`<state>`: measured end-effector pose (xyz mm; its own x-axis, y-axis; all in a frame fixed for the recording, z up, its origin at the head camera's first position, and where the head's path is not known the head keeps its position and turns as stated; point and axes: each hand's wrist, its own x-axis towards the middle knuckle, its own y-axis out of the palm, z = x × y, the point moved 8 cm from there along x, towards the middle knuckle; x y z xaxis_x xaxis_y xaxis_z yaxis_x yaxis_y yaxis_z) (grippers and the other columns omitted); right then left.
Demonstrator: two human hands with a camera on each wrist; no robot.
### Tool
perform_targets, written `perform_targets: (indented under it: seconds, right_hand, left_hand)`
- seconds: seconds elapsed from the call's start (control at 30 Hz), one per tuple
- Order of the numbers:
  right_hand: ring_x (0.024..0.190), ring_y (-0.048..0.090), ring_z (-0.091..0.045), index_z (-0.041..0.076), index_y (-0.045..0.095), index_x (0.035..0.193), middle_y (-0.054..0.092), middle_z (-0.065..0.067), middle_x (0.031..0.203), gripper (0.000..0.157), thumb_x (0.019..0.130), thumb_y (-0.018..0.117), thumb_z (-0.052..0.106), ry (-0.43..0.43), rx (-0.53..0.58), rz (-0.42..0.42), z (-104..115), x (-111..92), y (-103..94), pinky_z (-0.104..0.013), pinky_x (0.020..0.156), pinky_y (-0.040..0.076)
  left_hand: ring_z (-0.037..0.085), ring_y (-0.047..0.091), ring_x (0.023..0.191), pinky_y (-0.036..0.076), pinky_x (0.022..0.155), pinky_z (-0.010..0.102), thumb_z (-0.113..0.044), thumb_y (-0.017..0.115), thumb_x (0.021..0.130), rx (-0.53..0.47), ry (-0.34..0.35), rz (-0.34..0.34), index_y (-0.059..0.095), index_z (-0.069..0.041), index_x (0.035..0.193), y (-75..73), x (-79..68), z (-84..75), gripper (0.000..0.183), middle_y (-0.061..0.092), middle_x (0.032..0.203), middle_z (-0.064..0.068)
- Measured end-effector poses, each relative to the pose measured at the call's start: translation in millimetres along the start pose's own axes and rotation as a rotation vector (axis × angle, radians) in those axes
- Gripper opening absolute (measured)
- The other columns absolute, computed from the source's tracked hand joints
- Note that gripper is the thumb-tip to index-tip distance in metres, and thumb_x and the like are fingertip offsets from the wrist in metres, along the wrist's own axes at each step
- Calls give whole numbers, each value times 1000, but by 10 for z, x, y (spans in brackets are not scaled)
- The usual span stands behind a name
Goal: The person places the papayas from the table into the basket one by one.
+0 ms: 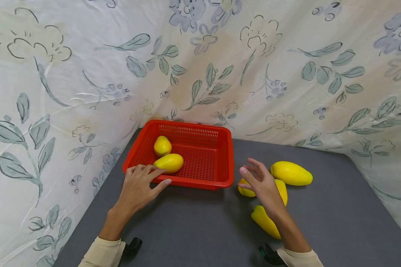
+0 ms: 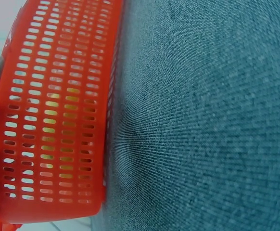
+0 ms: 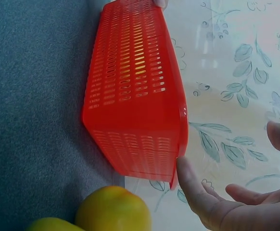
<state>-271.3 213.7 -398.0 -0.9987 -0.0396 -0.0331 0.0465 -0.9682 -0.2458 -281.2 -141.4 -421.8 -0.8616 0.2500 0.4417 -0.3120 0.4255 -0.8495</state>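
A pale cloth printed with grey-blue leaves and outlined flowers (image 1: 200,74) hangs in creased folds on three sides of a flat dark grey table covered in finely woven fabric (image 1: 200,230).

The left hand (image 1: 138,187) lies palm down at the near left corner of a rectangular red plastic basket with slotted mesh walls (image 1: 225,159), its fingers stretched out and relaxed, the fingertips resting on the basket's near rim. Just past those fingertips, inside the basket, lies a smooth, glossy, elongated yellow mango (image 1: 169,162). Behind it, toward the basket's far left corner, sits a shorter, rounder yellow mango (image 1: 162,145). In the left wrist view the yellow shows through the rows of oblong slots in the basket wall.

The right hand (image 1: 262,185) hovers to the right of the basket, fingers spread and loosely bent, gripping nothing. It is poised over a cluster of yellow mangoes on the table: one lies directly beneath the hand, partly hidden by it (image 1: 280,190); one oval fruit with a tapered end (image 1: 291,173) lies just beyond, to the right; and one pointed fruit (image 1: 264,220) lies under the wrist, nearer the person. The right wrist view shows the open palm and thumb close to the basket's corner.

Cream sleeves (image 1: 103,254) cover both forearms.
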Motion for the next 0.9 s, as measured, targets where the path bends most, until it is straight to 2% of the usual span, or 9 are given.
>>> perform_targets:
  seconds: [0.23,0.4,0.67,0.9]
  right_hand:
    - [135,61,-35,16,34,164,49,-14,157,72,105,65,44,2,-20,-3,-13,-29,-71,-38,98,59]
    - [136,59,-41,15,35,163,50,-15,155,71,106,65,44,0,-35,-9,-57,-48,-123,-39,97,60]
    - [137,56,-40,13,37,162,52,-17,154,67,107,63,42,-6,-39,-9,-116,-83,-210,-34,95,60]
    - [129,64,-26,15,41,161,55,-15,151,61,108,63,37,-44,-66,-19,-155,-154,-301,-28,94,59]
  left_hand:
    - [36,58,114,37,101,61,-56,72,93,7,-2,-1,78,-22,128,-7,1,-11,49,71,123,11]
    - [36,58,114,37,101,61,-55,72,93,6,4,-9,78,-21,127,-10,-7,-10,48,71,122,11]
    - [35,59,113,37,100,60,-54,72,93,5,12,-18,79,-22,125,-4,-5,-9,46,71,120,9]
    - [35,59,112,37,101,60,-54,73,93,2,13,-21,79,-23,124,-2,-8,-12,44,71,119,9]
